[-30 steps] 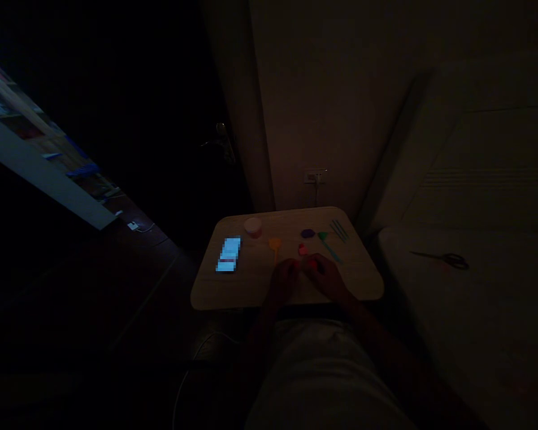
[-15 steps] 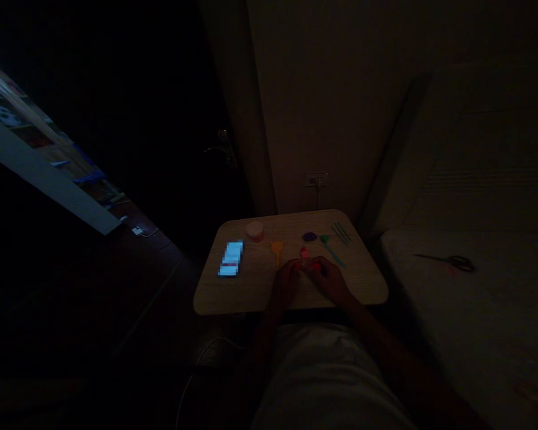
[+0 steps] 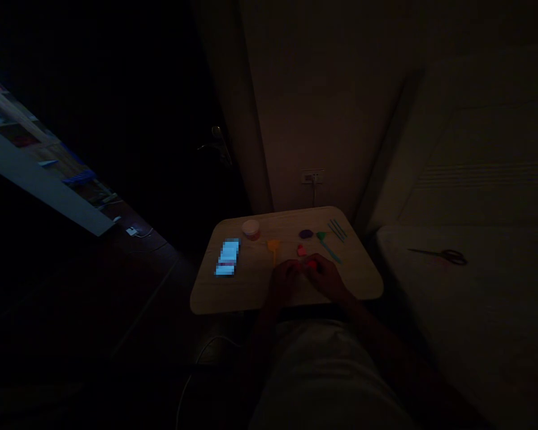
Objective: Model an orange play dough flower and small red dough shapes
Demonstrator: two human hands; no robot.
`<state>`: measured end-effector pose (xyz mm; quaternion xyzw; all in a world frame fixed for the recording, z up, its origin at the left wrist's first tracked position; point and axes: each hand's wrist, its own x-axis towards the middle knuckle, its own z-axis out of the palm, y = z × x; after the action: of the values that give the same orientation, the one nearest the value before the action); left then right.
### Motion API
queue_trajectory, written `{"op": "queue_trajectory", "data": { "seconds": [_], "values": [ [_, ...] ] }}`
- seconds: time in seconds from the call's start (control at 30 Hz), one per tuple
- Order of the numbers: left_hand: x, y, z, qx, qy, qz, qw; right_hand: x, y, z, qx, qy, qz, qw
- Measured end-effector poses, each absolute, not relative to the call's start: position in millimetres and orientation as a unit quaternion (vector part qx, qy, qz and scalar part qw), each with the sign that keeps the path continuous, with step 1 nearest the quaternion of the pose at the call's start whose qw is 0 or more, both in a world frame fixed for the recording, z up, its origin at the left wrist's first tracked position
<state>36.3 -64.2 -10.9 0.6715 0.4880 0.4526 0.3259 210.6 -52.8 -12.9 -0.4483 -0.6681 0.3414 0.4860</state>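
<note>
Over the front of a small table, my left hand [image 3: 284, 278] and my right hand [image 3: 326, 279] meet with fingers closed. Between them shows a bright red lump [image 3: 312, 264], perhaps modelling clay; the fingers hide part of it. Just beyond the fingertips lies a smaller red-pink piece [image 3: 300, 251]. To the left of it is an orange tool [image 3: 274, 246] with a wide head. A dark purple lump [image 3: 305, 234] sits farther back, beside a tool with a green head and teal handle [image 3: 330, 249]. Dim light blurs the finger detail.
A lit phone [image 3: 228, 258] and a lidded tub [image 3: 251, 229] occupy the left of the table [image 3: 233, 298]. Several thin teal sticks [image 3: 337, 230] lie back right. Scissors [image 3: 446, 256] rest on the pale seat at right. A white cable [image 3: 192, 364] runs along the floor.
The view has shifted slightly. My fingers have drawn a little back from the small red-pink piece, which now shows more apart from them; both hands stay together around the red lump.
</note>
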Motion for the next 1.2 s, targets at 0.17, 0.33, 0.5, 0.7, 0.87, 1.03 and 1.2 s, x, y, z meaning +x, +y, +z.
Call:
{"op": "queue_trajectory", "data": {
  "seconds": [0.17, 0.33, 0.5, 0.7, 0.87, 1.03, 1.2],
  "values": [
    [35.2, -62.8, -12.3, 0.67, 0.48, 0.47, 0.316, 209.5, -54.3, -10.7, -0.449, -0.659, 0.349, 0.492],
    [35.6, -63.7, -12.6, 0.644, 0.504, 0.472, 0.33, 210.1, -54.7, -9.9, -0.452, -0.657, 0.356, 0.488],
    [36.1, -64.8, -11.6, 0.647, 0.515, 0.464, 0.318, 210.4, -53.6, -10.9, -0.449, -0.662, 0.35, 0.487],
    [35.6, -64.9, -9.9, 0.653, 0.52, 0.464, 0.296, 210.7, -52.9, -11.9, -0.448, -0.664, 0.348, 0.488],
    [35.8, -61.6, -13.7, 0.668, 0.509, 0.47, 0.271, 211.2, -52.8, -13.2, -0.443, -0.664, 0.35, 0.49],
    [37.0, -62.4, -13.1, 0.683, 0.498, 0.461, 0.269, 211.1, -54.6, -9.5, -0.443, -0.664, 0.351, 0.489],
    [38.5, -64.3, -8.6, 0.684, 0.497, 0.453, 0.283, 211.5, -55.2, -8.4, -0.444, -0.669, 0.346, 0.485]
  ]
}}
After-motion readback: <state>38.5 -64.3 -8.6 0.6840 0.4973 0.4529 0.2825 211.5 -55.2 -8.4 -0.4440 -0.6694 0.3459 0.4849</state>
